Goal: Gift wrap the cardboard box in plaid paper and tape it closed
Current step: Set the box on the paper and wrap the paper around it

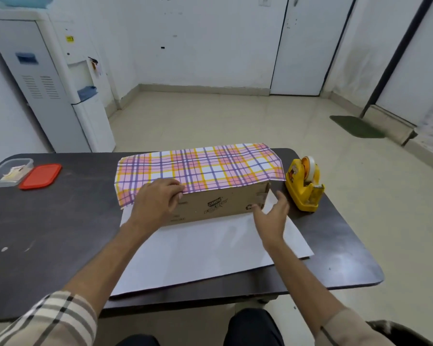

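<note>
- A checked sleeve point(48, 320) fills the lower left of the frame; both forearms reach up from there toward the centre
- The white underside of the plaid paper point(200, 168) lies flat on the surface point(48, 233) in front of the cardboard box point(220, 203); its printed far part is folded over the box top
- The box sits mid-frame; its long axis runs left to right across the picture
- The left hand point(158, 201) lies with fingers flat on the paper's edge at the box's near top edge, pressing it down; it appears to hold nothing else
- The right hand point(273, 216) is spread wide and empty, just beside the box's right end
- The tape dispenser point(304, 188) stands right of the box; the right hand is the nearer, so it likely fetches tape
</note>
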